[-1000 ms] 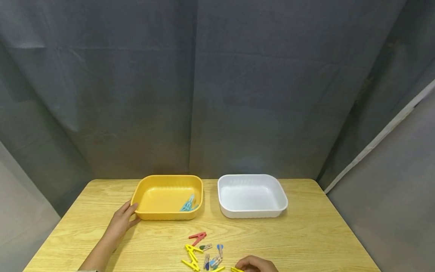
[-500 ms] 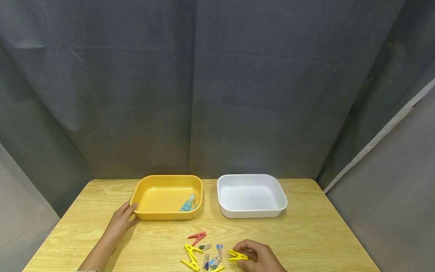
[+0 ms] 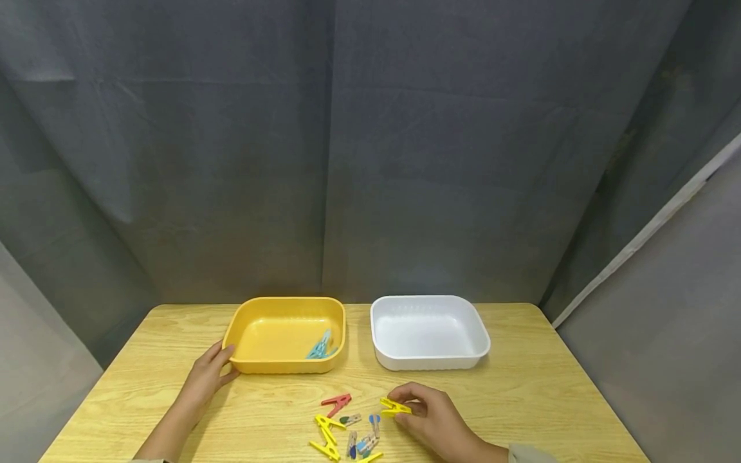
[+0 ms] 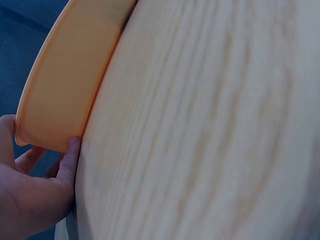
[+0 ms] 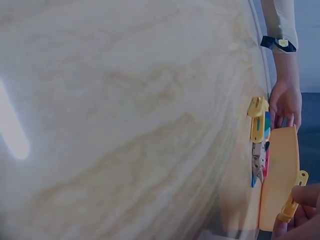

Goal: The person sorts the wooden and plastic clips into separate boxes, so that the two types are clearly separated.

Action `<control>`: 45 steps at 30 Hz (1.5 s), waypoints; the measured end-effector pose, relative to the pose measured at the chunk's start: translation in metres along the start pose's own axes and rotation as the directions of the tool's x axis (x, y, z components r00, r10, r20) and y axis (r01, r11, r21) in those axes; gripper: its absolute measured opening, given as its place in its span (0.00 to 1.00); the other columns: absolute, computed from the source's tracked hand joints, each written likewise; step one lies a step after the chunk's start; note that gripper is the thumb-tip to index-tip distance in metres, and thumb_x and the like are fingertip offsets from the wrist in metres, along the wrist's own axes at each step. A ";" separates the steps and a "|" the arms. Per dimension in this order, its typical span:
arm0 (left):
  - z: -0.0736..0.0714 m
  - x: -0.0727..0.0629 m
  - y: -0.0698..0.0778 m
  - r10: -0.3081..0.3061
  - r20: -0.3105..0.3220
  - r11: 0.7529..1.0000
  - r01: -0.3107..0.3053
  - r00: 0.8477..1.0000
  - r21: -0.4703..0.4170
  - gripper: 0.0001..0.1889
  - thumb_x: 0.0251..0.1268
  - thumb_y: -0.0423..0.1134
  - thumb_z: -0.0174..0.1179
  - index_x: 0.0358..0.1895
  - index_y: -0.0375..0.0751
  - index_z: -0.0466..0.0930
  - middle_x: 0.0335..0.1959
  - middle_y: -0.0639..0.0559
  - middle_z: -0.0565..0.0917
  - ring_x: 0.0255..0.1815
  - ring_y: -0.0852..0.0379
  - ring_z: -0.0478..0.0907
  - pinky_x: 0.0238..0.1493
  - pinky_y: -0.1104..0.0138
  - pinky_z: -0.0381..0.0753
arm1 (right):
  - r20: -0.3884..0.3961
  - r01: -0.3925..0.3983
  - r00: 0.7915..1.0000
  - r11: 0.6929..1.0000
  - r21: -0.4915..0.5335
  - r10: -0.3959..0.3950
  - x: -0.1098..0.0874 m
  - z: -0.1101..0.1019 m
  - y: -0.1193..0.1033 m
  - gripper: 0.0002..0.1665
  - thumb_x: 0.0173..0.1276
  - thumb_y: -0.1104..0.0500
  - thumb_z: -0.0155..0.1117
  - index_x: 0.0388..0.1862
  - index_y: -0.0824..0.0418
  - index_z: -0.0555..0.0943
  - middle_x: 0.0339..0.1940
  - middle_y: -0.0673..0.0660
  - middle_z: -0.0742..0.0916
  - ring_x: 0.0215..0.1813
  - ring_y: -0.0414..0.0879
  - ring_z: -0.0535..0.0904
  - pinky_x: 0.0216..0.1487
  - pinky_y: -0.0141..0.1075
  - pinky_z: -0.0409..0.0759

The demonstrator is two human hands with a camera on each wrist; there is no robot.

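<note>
At the left corner of the yellow tray (image 3: 278, 366), my left hand (image 3: 205, 379) holds on, fingers up at the rim and the thumb low by the base; the left wrist view shows the same grip on the tray wall (image 4: 75, 75). My right hand (image 3: 431, 415) pinches a yellow clothespin (image 3: 395, 407) above the table, in front of the white tray. Light blue clothespins (image 3: 321, 347) lie inside the yellow tray. On the table left of my right hand are a red clothespin (image 3: 338, 403), yellow clothespins (image 3: 327, 450) and several wooden ones with coloured ends (image 3: 367, 444).
The white tray (image 3: 431, 364) stands right of the yellow one, near the back edge of the wooden table (image 3: 521, 399). Grey cloth (image 3: 440, 161) hangs behind and along both sides.
My right hand has lifted a yellow clothespin from the table's front and carried it forward and slightly left, toward the trays. The left hand and both trays have stayed put.
</note>
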State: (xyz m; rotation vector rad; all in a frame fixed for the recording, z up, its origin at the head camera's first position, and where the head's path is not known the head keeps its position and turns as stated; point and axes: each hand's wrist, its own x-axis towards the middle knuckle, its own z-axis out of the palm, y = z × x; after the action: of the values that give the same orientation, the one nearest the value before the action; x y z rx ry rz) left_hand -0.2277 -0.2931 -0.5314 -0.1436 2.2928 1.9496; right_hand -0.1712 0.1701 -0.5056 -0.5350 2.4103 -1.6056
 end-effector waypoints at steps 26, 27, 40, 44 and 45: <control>0.000 0.001 0.000 -0.021 0.003 0.999 0.021 1.000 -0.025 0.37 0.86 0.55 0.43 0.84 0.38 0.45 0.83 0.37 0.50 0.81 0.36 0.53 0.71 0.57 0.77 | -0.104 0.124 0.986 0.990 -0.073 -0.131 0.059 0.025 -0.025 0.19 0.64 0.72 0.73 0.52 0.58 0.86 0.51 0.52 0.89 0.58 0.51 0.84 0.62 0.39 0.85; 0.000 0.001 0.000 -0.018 0.003 1.000 0.018 1.000 -0.023 0.37 0.85 0.55 0.43 0.84 0.38 0.46 0.83 0.37 0.50 0.81 0.36 0.54 0.71 0.57 0.77 | -0.105 0.129 0.985 0.989 -0.078 -0.137 0.061 0.026 -0.026 0.19 0.64 0.72 0.73 0.51 0.58 0.86 0.51 0.52 0.89 0.58 0.51 0.85 0.62 0.39 0.85; 0.000 0.000 0.000 -0.006 -0.002 1.000 0.006 1.000 -0.022 0.37 0.86 0.55 0.43 0.84 0.39 0.45 0.84 0.36 0.50 0.81 0.35 0.54 0.70 0.58 0.78 | -0.117 0.170 0.977 0.982 -0.077 -0.178 0.085 0.035 -0.035 0.17 0.64 0.71 0.73 0.51 0.60 0.86 0.51 0.55 0.89 0.56 0.53 0.84 0.62 0.42 0.86; 0.001 0.000 0.000 -0.003 0.000 1.000 0.003 1.000 -0.019 0.37 0.86 0.55 0.43 0.84 0.39 0.45 0.84 0.37 0.49 0.81 0.36 0.54 0.70 0.58 0.78 | -0.111 0.175 0.977 0.983 -0.060 -0.181 0.091 0.039 -0.038 0.18 0.65 0.71 0.73 0.53 0.62 0.86 0.51 0.56 0.89 0.56 0.53 0.84 0.62 0.43 0.86; 0.001 0.000 0.001 -0.004 0.000 1.000 0.004 1.000 -0.019 0.36 0.86 0.55 0.43 0.84 0.39 0.45 0.84 0.37 0.50 0.81 0.36 0.54 0.70 0.59 0.78 | -0.109 0.178 0.977 0.982 -0.059 -0.184 0.093 0.040 -0.039 0.18 0.65 0.70 0.73 0.53 0.62 0.85 0.51 0.56 0.89 0.56 0.53 0.84 0.62 0.44 0.85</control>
State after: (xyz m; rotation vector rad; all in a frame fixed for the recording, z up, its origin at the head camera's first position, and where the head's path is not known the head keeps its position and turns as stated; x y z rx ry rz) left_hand -0.2274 -0.2924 -0.5306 -0.1497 2.2734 1.9700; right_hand -0.2346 0.0857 -0.4818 -0.7093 2.5546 -1.6954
